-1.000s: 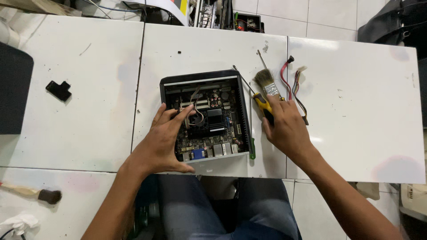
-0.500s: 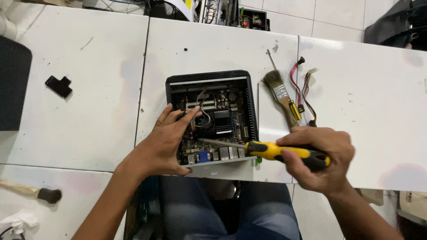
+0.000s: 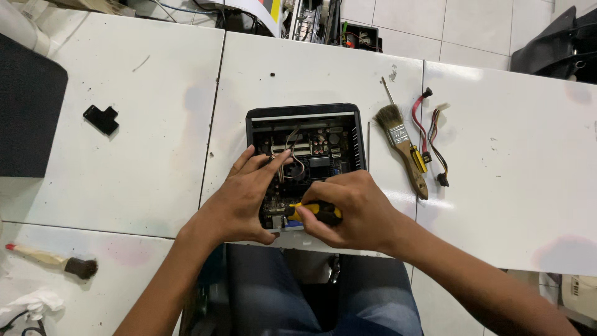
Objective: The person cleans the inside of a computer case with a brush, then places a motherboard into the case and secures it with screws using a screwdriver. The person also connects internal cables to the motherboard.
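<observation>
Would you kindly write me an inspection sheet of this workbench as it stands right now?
Surface: white table, scuffed, with seams between panels.
Job's things: open small computer case with its circuit board exposed; yellow-and-black screwdriver.
Clutter: wooden-handled paintbrush; second brush; black plastic bracket; white cloth.
Hands: left hand rests on the board; right hand grips the screwdriver.
Cables: loose red and multicoloured cables beside the paintbrush.
Surroundings: tiled floor; electronic parts beyond the table.
</observation>
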